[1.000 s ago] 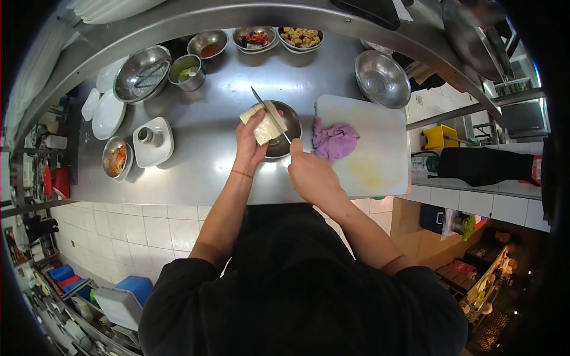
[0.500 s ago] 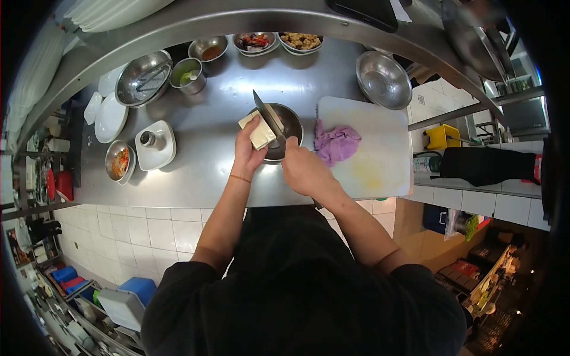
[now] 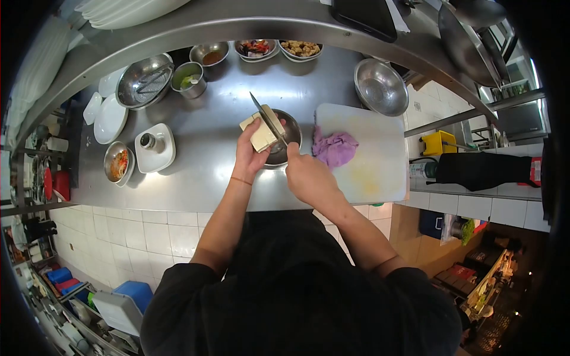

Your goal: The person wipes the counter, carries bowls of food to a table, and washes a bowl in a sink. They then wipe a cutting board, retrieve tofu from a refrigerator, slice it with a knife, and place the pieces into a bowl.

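White plate: lies flat at the left end of the steel counter.
Small bowl: holds shredded orange and red food; stands near the counter's front edge.
White dish: squarish, with a small metal-topped jar on it.
Steel pot: cylindrical; pale green contents.
Left hand: palm up, part-closed around the pale block; thumb on the top face, fingers beneath, fingertips just visible past the right side.
Pale block, position: in the left hand, raised above the counter, partly over the dark bowl.
Pale block, colour: even cream-white, without visible stains.
Pale block, form: rectangular, straight-edged, corners fairly crisp; set at a slant.
Pale block, surface: smooth and slightly moist-looking; a narrow strip shows on the right of the blade, the broader part on the left. Depth of any cut cannot be told.
Knife: blade crosses the block diagonally, tip projecting past the far edge.
Dark bowl: round, metal, beneath the block and blade; contents largely hidden.
Right hand: closed firmly round the knife handle, which is mostly hidden by the fist.
Purple cloth: crumpled, on the left part of the white cutting board.
Cutting board: yellowish staining toward the near side.
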`<state>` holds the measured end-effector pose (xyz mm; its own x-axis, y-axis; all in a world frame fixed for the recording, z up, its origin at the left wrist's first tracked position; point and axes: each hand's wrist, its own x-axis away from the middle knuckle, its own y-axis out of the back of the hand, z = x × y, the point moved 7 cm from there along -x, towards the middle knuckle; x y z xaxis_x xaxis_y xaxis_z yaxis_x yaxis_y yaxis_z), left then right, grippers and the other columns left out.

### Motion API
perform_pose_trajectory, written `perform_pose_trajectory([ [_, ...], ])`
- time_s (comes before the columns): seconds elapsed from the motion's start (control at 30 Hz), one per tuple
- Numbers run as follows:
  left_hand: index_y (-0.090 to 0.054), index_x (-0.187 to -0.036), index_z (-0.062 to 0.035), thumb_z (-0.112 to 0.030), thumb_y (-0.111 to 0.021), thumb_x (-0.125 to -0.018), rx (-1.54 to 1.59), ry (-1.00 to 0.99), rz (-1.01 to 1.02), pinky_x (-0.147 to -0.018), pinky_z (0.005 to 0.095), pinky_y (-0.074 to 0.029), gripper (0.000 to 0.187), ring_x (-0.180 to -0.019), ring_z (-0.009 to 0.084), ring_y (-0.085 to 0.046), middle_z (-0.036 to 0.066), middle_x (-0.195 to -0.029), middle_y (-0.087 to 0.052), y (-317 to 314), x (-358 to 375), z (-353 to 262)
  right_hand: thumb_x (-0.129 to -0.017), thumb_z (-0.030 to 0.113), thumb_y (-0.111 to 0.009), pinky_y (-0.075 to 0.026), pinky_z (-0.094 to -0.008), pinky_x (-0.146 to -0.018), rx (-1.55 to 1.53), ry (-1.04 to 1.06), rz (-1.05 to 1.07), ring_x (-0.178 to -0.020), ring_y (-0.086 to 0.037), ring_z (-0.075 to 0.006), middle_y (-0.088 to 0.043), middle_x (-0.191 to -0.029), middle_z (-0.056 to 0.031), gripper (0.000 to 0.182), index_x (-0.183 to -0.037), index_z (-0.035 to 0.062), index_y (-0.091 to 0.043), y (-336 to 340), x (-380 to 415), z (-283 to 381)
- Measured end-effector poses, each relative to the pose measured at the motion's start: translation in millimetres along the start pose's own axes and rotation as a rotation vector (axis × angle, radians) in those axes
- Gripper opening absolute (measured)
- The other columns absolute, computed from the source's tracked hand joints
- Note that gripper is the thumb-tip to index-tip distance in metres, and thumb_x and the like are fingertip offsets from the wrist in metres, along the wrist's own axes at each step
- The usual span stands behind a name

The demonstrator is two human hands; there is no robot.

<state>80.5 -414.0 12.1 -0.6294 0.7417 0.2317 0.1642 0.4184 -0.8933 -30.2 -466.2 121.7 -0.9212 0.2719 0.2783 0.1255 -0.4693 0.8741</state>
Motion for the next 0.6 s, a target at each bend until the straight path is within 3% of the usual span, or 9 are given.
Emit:
perform_pose_trajectory([
  [0.37, -0.041, -0.134, 0.0002, -0.025, -0.053, -0.094, -0.001, 0.008, 0.060, -0.102, 0.0491, -0.045, 0.049, -0.121, 0.0363, -0.051, 0.018, -0.130, -0.052, -10.4, -1.3, -2.0, -0.083, 0.004, -0.050, -0.049, -0.0539, -0.062, 0.006, 0.007, -0.038, -0.067, -0.063, -0.0440, -0.062, -0.068, -0.0260, 0.020, -0.099, -0.0045, -0.041, 4.8, 2.5, 0.9],
  [0.43, -0.049, -0.127, 0.0022, -0.026, -0.053, -0.094, -0.024, -0.056, -0.011, -0.096, 0.0406, -0.050, 0.044, -0.113, 0.0319, -0.059, 0.016, -0.120, -0.060, -13.4, 2.0, -4.2, -0.083, 0.004, -0.049, -0.048, -0.0540, -0.061, -0.007, 0.014, -0.044, -0.066, -0.062, -0.0442, -0.061, -0.068, -0.0260, 0.020, -0.098, -0.0045, -0.041, 6.8, 6.3, 3.5],
  [0.57, -0.049, -0.128, 0.0015, -0.028, -0.053, -0.095, -0.021, -0.049, 0.029, -0.097, 0.0416, -0.049, 0.045, -0.115, 0.0322, -0.057, 0.016, -0.122, -0.059, -6.0, -0.4, -1.5, -0.084, 0.005, -0.050, -0.046, -0.0543, -0.059, -0.050, 0.047, -0.065, -0.063, -0.060, -0.0454, -0.060, -0.066, -0.0262, 0.019, -0.097, -0.0049, -0.041, 28.5, 18.7, 15.5],
  [0.6, -0.043, -0.133, 0.0011, -0.035, -0.051, -0.096, -0.023, -0.047, 0.055, -0.100, 0.0451, -0.047, 0.053, -0.118, 0.0343, -0.054, 0.016, -0.127, -0.054, -3.9, -2.5, -0.7, -0.084, 0.005, -0.050, -0.046, -0.0543, -0.059, -0.049, 0.053, -0.063, -0.063, -0.060, -0.0454, -0.060, -0.066, -0.0262, 0.019, -0.097, -0.0049, -0.041, 37.1, 23.7, 18.6],
])
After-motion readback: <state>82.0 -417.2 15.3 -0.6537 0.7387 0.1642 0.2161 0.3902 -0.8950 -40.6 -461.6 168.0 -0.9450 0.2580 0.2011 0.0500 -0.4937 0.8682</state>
